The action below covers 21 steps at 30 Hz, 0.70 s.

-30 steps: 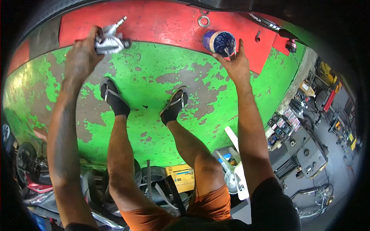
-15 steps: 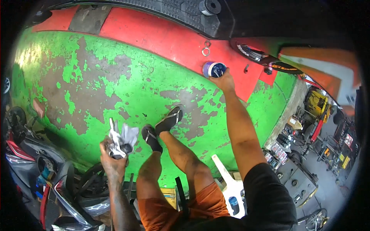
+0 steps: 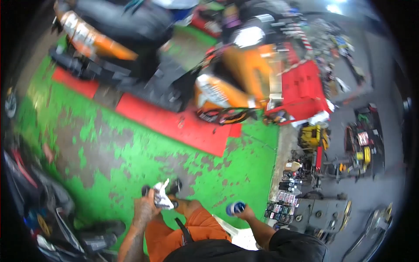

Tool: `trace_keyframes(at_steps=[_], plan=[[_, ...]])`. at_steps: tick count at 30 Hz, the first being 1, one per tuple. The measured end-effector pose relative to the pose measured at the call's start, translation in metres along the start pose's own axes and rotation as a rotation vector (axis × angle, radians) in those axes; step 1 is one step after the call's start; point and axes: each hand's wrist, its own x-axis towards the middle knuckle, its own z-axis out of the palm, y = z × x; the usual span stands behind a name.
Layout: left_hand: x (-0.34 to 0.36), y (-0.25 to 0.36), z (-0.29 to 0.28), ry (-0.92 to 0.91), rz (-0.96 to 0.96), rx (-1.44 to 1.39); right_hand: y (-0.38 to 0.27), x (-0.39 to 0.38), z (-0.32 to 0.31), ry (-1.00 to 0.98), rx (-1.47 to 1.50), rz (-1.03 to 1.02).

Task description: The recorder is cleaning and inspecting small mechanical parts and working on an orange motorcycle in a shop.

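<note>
My left hand (image 3: 146, 201) is closed on a silvery metal part wrapped in pale cloth (image 3: 162, 194), held low in front of my legs. To its right, my right hand (image 3: 243, 212) grips a small blue tin (image 3: 233, 208); its contents are too blurred to make out now. Both hands are near my orange shorts, over the green floor. Fine detail of the metal part is lost in blur.
An orange and black scooter (image 3: 218, 89) stands on red mats (image 3: 183, 131) ahead. Another dark motorbike (image 3: 52, 192) is at lower left. A red cabinet (image 3: 301, 87), tools and bottles (image 3: 288, 183) line the right side. Worn green floor (image 3: 109, 161) lies between.
The view has lifted and widened to show the whole scooter. My left hand with the metal part came down from the red mat; my right hand with the tin has also drawn back toward my body.
</note>
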Motion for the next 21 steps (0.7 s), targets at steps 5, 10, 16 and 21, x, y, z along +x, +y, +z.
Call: trace_keyframes(at_steps=[5, 10, 16, 21], plan=[[-0.015, 0.116, -0.003, 0.001, 0.221, 0.039, 0.120, -0.089, -0.021, -0.015, 0.037, 0.206], [0.003, 0.232, 0.034, -0.038, 0.363, -0.037, 0.213, -0.092, 0.006, 0.028, 0.302, 0.388], [0.057, 0.385, 0.109, -0.051, 0.394, -0.260, 0.292, -0.037, 0.043, -0.022, 0.498, 0.477], [0.098, 0.545, 0.151, -0.027, 0.429, -0.749, 0.350, -0.007, 0.022, 0.030, 0.655, 0.557]])
